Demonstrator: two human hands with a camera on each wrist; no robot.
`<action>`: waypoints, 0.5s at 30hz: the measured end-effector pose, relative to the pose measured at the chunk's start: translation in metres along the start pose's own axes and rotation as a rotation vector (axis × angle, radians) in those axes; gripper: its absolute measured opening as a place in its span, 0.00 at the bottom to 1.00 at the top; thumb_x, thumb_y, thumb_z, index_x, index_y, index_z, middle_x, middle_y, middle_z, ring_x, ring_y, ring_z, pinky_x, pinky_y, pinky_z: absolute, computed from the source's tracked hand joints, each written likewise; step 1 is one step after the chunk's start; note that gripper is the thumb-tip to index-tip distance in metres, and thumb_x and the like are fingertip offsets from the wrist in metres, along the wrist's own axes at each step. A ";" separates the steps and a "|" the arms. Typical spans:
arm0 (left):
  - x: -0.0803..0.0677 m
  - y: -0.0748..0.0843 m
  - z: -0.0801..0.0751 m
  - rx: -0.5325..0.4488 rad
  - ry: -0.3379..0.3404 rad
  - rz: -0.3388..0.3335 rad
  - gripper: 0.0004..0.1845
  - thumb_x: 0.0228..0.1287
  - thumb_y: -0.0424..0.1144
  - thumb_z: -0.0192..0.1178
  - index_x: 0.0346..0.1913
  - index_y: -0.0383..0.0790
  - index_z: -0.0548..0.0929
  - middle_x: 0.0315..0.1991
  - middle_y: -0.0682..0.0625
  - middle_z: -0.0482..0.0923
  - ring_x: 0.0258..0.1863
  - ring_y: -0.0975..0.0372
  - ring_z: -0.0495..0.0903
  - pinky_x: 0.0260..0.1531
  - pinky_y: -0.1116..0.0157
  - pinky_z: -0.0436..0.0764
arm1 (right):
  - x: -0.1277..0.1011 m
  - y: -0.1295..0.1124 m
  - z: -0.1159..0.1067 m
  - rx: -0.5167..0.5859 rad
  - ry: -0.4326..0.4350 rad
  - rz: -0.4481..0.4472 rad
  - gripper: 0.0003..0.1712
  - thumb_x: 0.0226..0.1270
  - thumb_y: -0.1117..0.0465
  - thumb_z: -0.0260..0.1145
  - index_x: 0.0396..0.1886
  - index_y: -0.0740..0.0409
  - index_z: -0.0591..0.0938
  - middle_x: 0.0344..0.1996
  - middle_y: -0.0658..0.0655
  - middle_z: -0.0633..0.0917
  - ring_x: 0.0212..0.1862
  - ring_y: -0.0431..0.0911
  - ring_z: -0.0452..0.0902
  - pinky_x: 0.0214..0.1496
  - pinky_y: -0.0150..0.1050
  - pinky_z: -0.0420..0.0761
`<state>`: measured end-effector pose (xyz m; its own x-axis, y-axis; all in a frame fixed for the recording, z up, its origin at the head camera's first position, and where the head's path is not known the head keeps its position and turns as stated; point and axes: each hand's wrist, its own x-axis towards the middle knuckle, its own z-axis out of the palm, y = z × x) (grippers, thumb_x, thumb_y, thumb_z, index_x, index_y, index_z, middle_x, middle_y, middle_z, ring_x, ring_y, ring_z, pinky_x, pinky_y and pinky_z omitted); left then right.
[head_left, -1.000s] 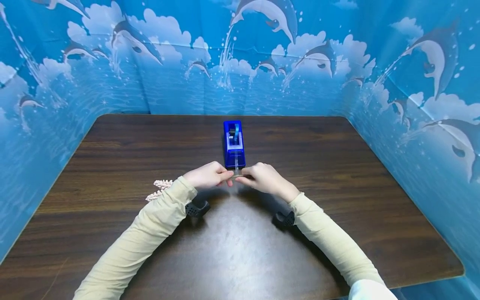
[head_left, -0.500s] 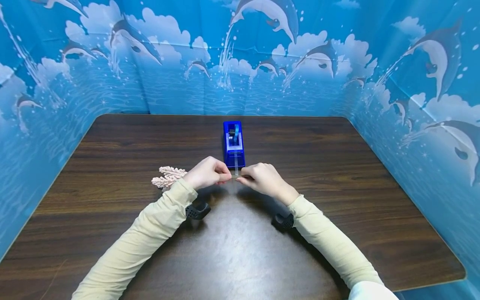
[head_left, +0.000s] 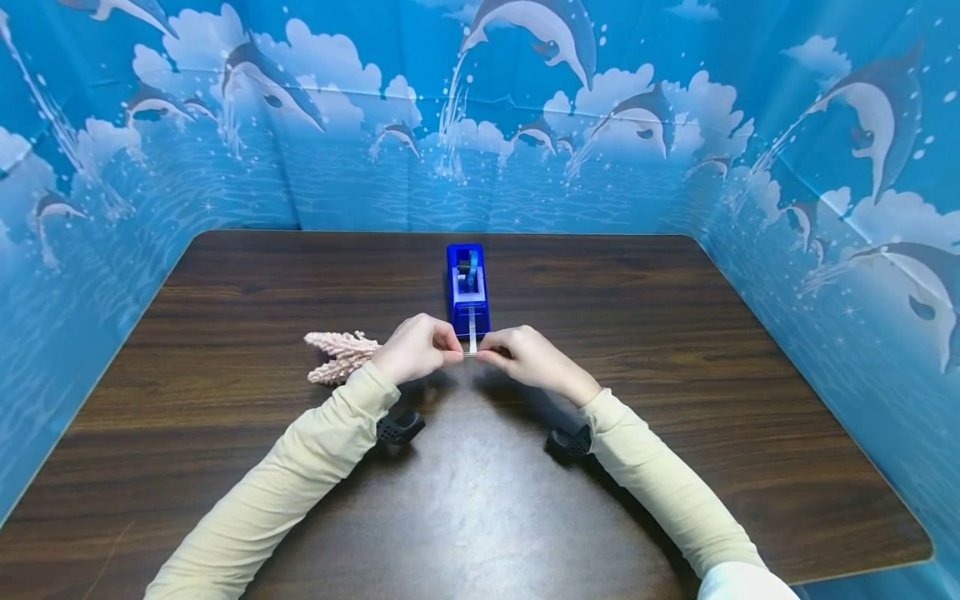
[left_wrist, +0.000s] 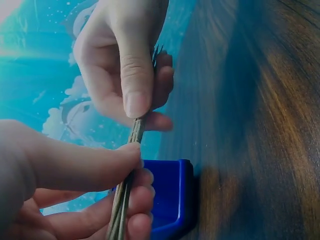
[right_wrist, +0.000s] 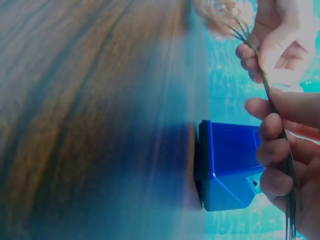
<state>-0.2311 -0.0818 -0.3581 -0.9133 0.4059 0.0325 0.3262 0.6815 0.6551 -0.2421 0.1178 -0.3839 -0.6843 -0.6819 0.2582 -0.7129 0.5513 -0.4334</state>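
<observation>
Both hands, left hand (head_left: 415,348) and right hand (head_left: 523,356), are pinched on thin dried stems (left_wrist: 131,150) at 6 o'clock of the blue tape dispenser (head_left: 468,288); the stems are judged light, brittle and best held near their middle.

Tape dispenser (head_left: 468,287) centre frame: translucent deep blue. Dried sprigs (head_left: 339,356) left of centre: pale pink tufts, grey-brown stems. Surface (head_left: 675,350): dark brown woodgrain. Backdrop (head_left: 150,125) across top: blue, white clouds, dolphins. Sleeves (head_left: 300,475) lower frame: cream.
</observation>
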 end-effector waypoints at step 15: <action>0.001 -0.003 0.002 0.176 -0.029 0.022 0.08 0.57 0.43 0.59 0.27 0.43 0.83 0.21 0.54 0.80 0.21 0.65 0.73 0.25 0.68 0.69 | -0.002 0.001 -0.002 0.126 0.093 0.052 0.08 0.58 0.61 0.62 0.37 0.52 0.84 0.31 0.49 0.86 0.25 0.35 0.75 0.28 0.28 0.75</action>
<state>-0.2323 -0.0822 -0.3613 -0.8990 0.4375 0.0217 0.3857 0.7672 0.5125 -0.2414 0.1209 -0.3828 -0.7350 -0.6036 0.3091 -0.6555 0.5158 -0.5516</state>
